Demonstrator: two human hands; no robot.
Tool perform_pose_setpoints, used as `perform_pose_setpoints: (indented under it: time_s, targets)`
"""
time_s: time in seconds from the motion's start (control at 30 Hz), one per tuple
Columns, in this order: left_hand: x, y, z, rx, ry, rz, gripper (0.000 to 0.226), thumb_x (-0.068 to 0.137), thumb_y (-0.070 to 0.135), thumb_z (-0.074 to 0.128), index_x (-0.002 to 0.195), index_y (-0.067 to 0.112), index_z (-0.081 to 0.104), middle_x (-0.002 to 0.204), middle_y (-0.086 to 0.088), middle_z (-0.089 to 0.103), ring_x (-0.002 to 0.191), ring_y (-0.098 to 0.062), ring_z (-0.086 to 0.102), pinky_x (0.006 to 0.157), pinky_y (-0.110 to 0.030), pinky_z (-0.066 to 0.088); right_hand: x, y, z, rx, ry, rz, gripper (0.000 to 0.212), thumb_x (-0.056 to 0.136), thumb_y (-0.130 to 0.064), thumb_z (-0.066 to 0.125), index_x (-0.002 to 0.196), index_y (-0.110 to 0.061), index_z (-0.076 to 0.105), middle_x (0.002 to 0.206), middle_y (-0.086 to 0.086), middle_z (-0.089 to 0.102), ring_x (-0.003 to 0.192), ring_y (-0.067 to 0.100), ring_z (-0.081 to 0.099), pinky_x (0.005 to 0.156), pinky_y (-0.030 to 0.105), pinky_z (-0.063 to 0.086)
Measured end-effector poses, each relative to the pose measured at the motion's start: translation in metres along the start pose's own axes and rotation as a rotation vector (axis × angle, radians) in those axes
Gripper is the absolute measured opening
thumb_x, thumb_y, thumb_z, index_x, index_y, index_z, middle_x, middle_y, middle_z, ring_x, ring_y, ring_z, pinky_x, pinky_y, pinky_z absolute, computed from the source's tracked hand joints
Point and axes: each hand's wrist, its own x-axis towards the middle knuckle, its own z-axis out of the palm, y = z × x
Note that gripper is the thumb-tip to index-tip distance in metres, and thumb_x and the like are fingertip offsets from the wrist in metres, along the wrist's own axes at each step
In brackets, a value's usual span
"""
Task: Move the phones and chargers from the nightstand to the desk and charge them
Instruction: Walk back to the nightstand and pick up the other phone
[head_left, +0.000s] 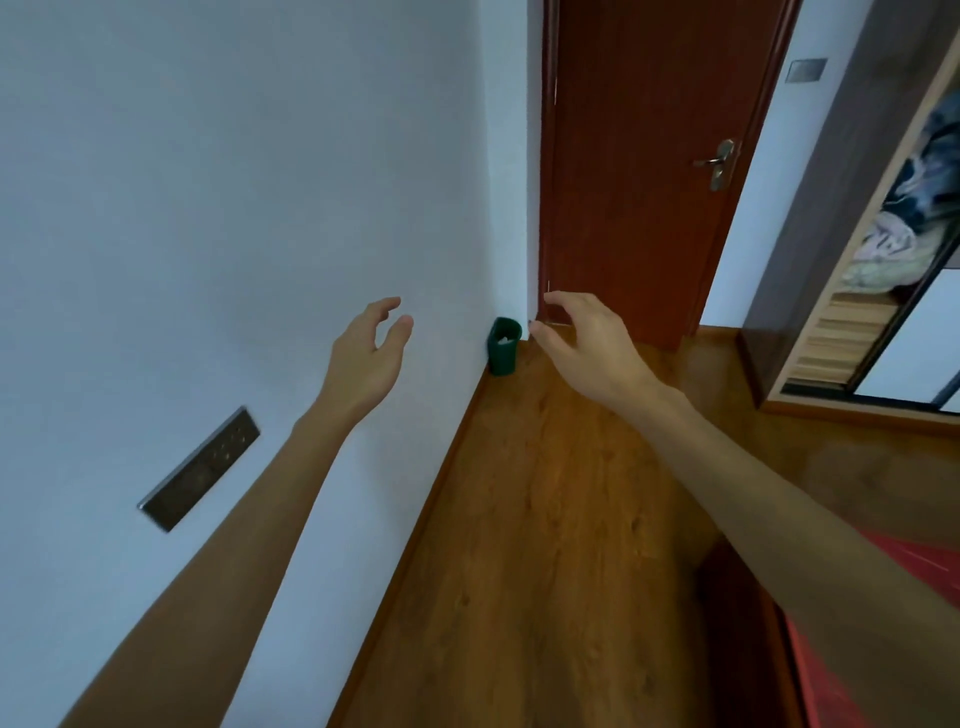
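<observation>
Here, left hand (371, 348) and right hand (587, 343) both empty, fingers loosely curled, apart.

No text, label, brand, number or sign can be read anywhere in this view.
</observation>
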Motion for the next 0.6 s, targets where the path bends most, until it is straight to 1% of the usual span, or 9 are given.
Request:
perform_pose_setpoints:
  time_s: [0.13,0.27,0.4,0.5,0.6]
  targets:
    - [0.05,0.027,0.054,-0.019,-0.006,0.033,0.044,0.104,0.04,0.043,0.145,0.025,0.045,0.149,0.002,0.049,0.137,-0.015,0.043,0.104,-0.027,0.031,0.043,0.048,-0.025,-0.009,0.026,0.004,0.053,0.099,-0.045,0.048,0.145,-0.02,0.043,0.149,0.003,0.046,0.134,0.02,0.045,0.105,0.031,0.036]
    - [0.09,0.038,0.11,-0.026,-0.071,0.052,0.044,0.104,0.039,0.042,0.146,0.025,0.045,0.149,0.001,0.048,0.137,-0.016,0.043,0.105,-0.027,0.031,0.077,0.094,-0.042,-0.011,0.05,0.021,0.053,0.1,-0.044,0.048,0.145,-0.017,0.043,0.149,0.004,0.046,0.136,0.021,0.043,0.11,0.036,0.038]
    - [0.136,0.042,0.163,-0.03,-0.122,0.066,0.044,0.104,0.039,0.042,0.146,0.024,0.045,0.149,0.0,0.049,0.137,-0.016,0.043,0.105,-0.027,0.031,0.113,0.144,-0.045,-0.057,0.082,0.065,0.053,0.1,-0.045,0.048,0.145,-0.018,0.044,0.148,0.004,0.047,0.135,0.02,0.044,0.102,0.027,0.031]
    - [0.18,0.045,0.2,-0.031,-0.152,0.102,0.045,0.105,0.038,0.042,0.146,0.022,0.045,0.149,-0.001,0.048,0.137,-0.018,0.043,0.105,-0.027,0.031,0.145,0.18,-0.043,-0.083,0.092,0.096,0.052,0.099,-0.046,0.048,0.144,-0.019,0.045,0.146,0.003,0.049,0.134,0.02,0.045,0.102,0.027,0.032]
    - [0.23,0.046,0.236,-0.049,-0.178,0.13,0.045,0.105,0.038,0.042,0.146,0.022,0.044,0.15,-0.001,0.048,0.137,-0.018,0.043,0.106,-0.029,0.032,0.184,0.214,-0.04,-0.108,0.098,0.132,0.052,0.099,-0.047,0.048,0.143,-0.02,0.045,0.146,0.002,0.049,0.134,0.019,0.045,0.099,0.026,0.03]
